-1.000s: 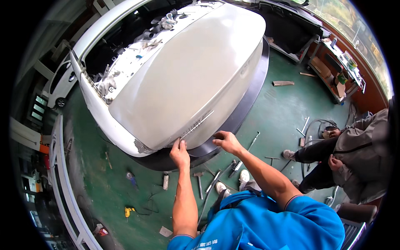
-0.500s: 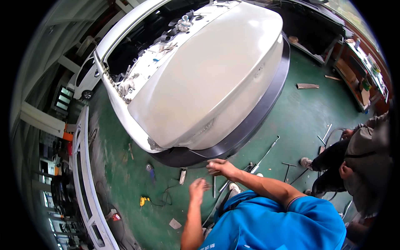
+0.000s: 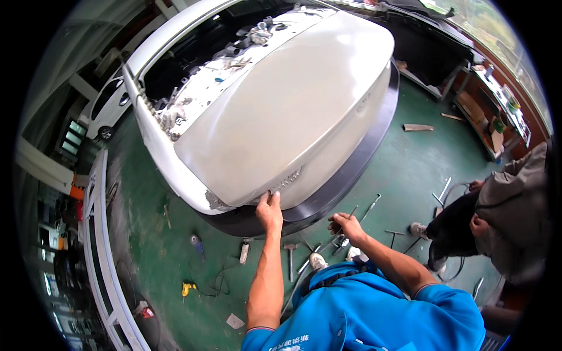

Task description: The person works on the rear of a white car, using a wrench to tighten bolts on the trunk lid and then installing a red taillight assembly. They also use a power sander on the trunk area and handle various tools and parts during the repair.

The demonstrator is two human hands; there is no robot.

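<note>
A pale beige car trunk lid (image 3: pixel 275 111) fills the middle, with a rough, ridged patch (image 3: pixel 290 178) near its lower rear edge. My left hand (image 3: pixel 270 213) reaches up to that edge beside the patch. Its thumb and fingertips touch the panel and look pinched; anything between them is too small to make out. To the right, apart from the car, my right hand (image 3: pixel 346 227) is closed round a thin rod (image 3: pixel 354 211) that points upward. The black bumper (image 3: pixel 345 184) curves below the lid.
Around my feet lie a hammer (image 3: pixel 290 263), a T-handled tool (image 3: pixel 395 235), a yellow power tool (image 3: pixel 187 289) with a cord and a blue grinder (image 3: pixel 198 247). A co-worker (image 3: pixel 509 205) stands at the right. A long pale frame (image 3: pixel 96 234) lies left; a workbench (image 3: pixel 506 99) stands far right.
My left hand has moved up onto the trunk lid's rear edge. My right hand has moved right, away from the car, and the rod in it now shows. The view has shifted slightly.
</note>
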